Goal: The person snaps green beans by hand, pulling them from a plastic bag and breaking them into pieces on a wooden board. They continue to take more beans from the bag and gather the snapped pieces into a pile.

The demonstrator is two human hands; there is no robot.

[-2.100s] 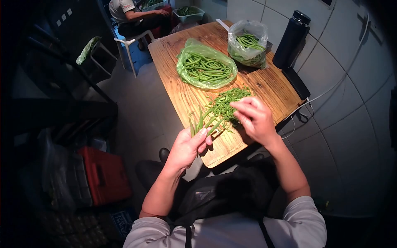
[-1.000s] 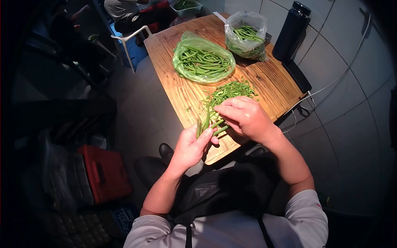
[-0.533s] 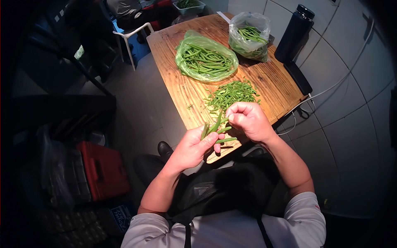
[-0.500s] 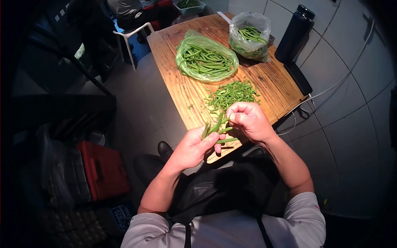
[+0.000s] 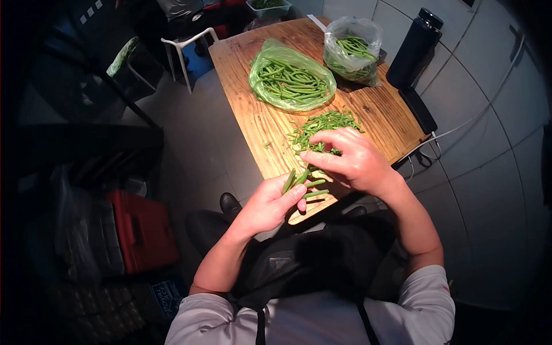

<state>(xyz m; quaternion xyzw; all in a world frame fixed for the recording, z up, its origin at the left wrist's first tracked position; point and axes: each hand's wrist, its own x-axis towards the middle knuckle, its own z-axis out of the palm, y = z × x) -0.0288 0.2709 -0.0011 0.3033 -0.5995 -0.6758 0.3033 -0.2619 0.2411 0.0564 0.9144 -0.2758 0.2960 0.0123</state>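
Several green beans (image 5: 315, 184) are gripped in my left hand (image 5: 275, 200), near the table's front edge, their ends fanning out past the thumb. My right hand (image 5: 352, 158) is just above and to the right, over the near side of a pile of short bean pieces (image 5: 328, 122). Its thumb and index finger are apart, and nothing shows between them. Behind the pile, a green plastic bag (image 5: 267, 50) lies open with long beans (image 5: 293, 81) in it. A clear bag (image 5: 368, 31) at the back right also holds beans.
The wooden table (image 5: 241, 86) carries a dark bottle (image 5: 415, 48) and a black device (image 5: 418, 110) with a cable, beside the tiled wall. A red container (image 5: 144, 230) is on the floor at left. Beyond the table are a white chair (image 5: 187, 45) and a seated person (image 5: 178, 7).
My right hand has moved up from beside the held beans toward the pile, and its pinch has opened. My left hand keeps its beans. The whole view has shifted slightly.
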